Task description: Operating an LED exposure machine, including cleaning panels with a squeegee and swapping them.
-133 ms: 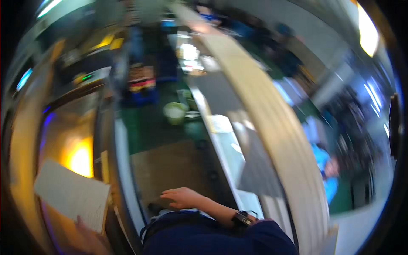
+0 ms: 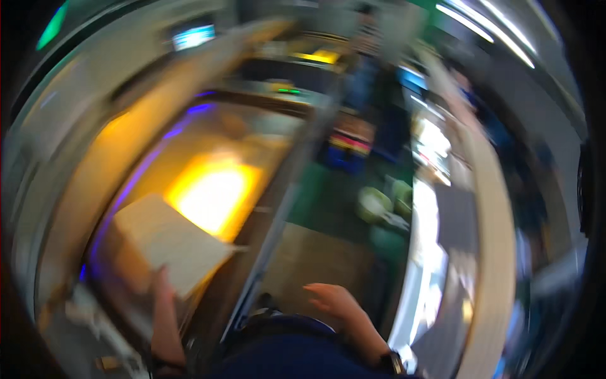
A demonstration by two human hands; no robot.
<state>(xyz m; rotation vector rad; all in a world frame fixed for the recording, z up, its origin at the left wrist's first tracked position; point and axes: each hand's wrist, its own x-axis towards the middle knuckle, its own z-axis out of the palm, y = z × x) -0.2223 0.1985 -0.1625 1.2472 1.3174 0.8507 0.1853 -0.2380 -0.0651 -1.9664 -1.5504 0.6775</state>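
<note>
A pale, flat rectangular board or sheet (image 2: 173,243) lies tilted over the left-hand bench, beside a bright orange-yellow glow (image 2: 214,189). My left hand (image 2: 162,285) grips its near edge, thumb on top and the other fingers hidden underneath. The far corner of the sheet reaches the lit patch. Low in front of my body, my right hand (image 2: 334,299) is empty, its fingers stretched out toward the left. Motion blur softens both hands and the sheet's surface.
The lit bench has a dark frame (image 2: 278,177). Across the aisle stands a long bench with a pale wooden edge (image 2: 489,215). Round green containers (image 2: 374,204) and a red-and-blue stack (image 2: 350,140) are on the floor ahead. Someone in a striped top (image 2: 366,41) stands at the far end.
My view has swung left, so the benches and aisle appear farther right. More of my left forearm shows. The sheet stays in my left hand; my right hand remains empty.
</note>
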